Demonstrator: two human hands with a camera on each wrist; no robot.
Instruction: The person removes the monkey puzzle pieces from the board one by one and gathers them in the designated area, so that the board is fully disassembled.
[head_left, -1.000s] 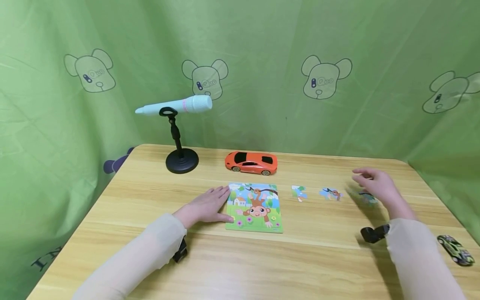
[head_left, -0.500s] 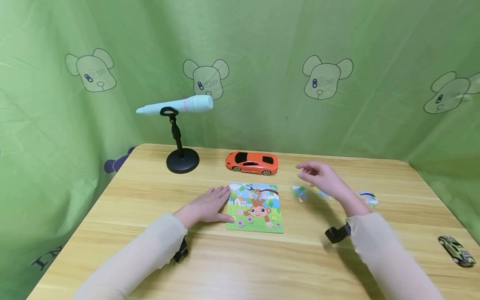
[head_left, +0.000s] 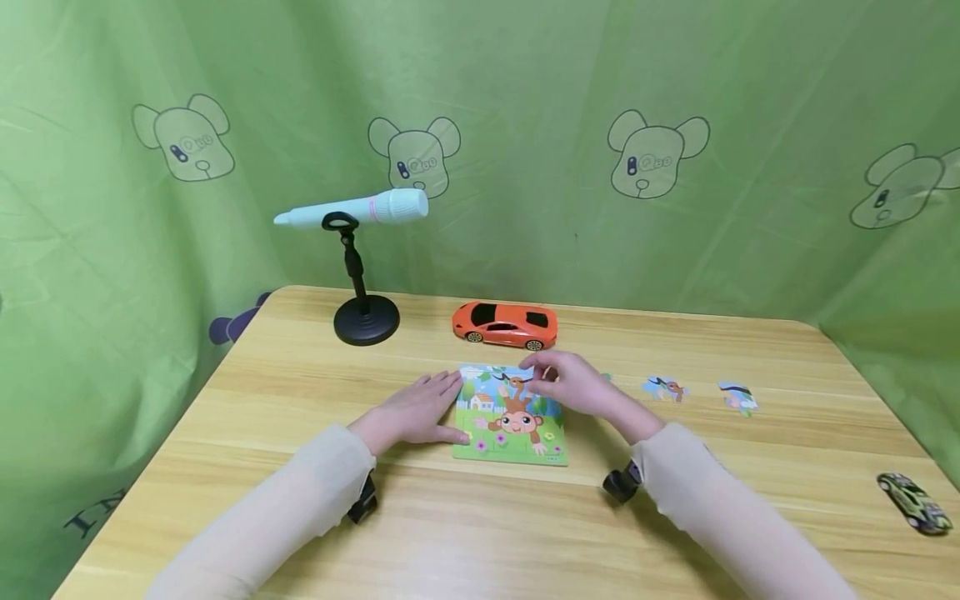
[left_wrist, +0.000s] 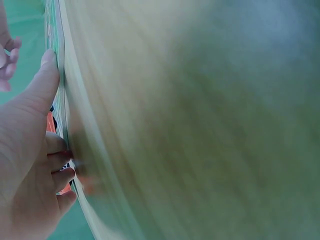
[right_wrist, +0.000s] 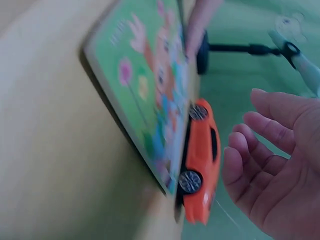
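Note:
A square jigsaw puzzle [head_left: 510, 425] with a hanging monkey picture lies mid-table in the head view. My left hand [head_left: 422, 412] rests at its left edge, fingers extended, thumb over the lower left corner. Above the puzzle's upper right corner hovers my right hand [head_left: 573, 383]. Its fingers are loosely bent, and the right wrist view shows nothing between the fingers [right_wrist: 270, 155]. To the right lie loose puzzle pieces: one with a brown patch [head_left: 666, 388], another with a dark branch [head_left: 738, 397]. A third piece [head_left: 607, 377] is mostly hidden behind my right hand.
An orange toy car [head_left: 505, 326] stands behind the puzzle. At the back left, a light blue microphone [head_left: 360, 210] sits on a black stand [head_left: 366, 320]. A small patterned toy car [head_left: 913, 503] is near the right edge. A green curtain [head_left: 525, 250] hangs behind the table.
My right hand has swept left from over the farthest loose piece, past the others, to above the puzzle's upper right corner. My left hand has stayed at the puzzle's left edge.

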